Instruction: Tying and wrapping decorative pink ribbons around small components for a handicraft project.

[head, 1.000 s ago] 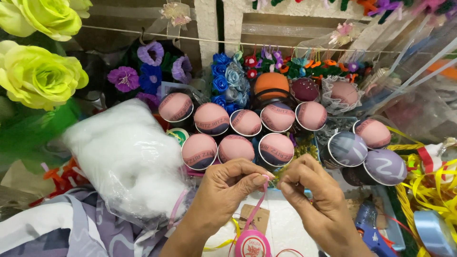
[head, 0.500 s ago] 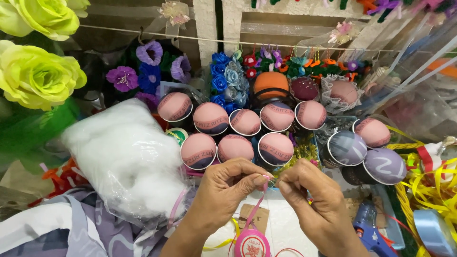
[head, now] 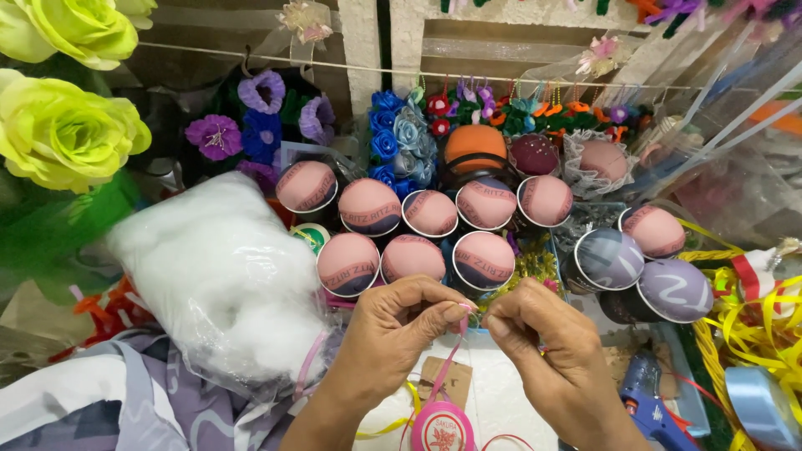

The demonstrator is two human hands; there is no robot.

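Pinching a thin pink ribbon (head: 448, 367) between them, the left hand (head: 393, 334) and right hand (head: 551, 355) are meeting fingertip to fingertip above its spool (head: 441, 428). No bow is showing yet, perhaps only a first fold. Padded pink cups (head: 418, 238) are crowding ahead, a stuffing bag (head: 225, 284) and glue gun (head: 647, 401) are hemming the sides.

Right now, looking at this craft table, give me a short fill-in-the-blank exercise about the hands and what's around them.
1. Both hands, left hand and right hand, pinch a thin ribbon coloured ____.
2. That ribbon runs down to a round ____ below the hands.
3. The bag of white stuffing lies on the person's ____ side.
4. The glue gun is coloured ____.

Missing words: pink; spool; left; blue
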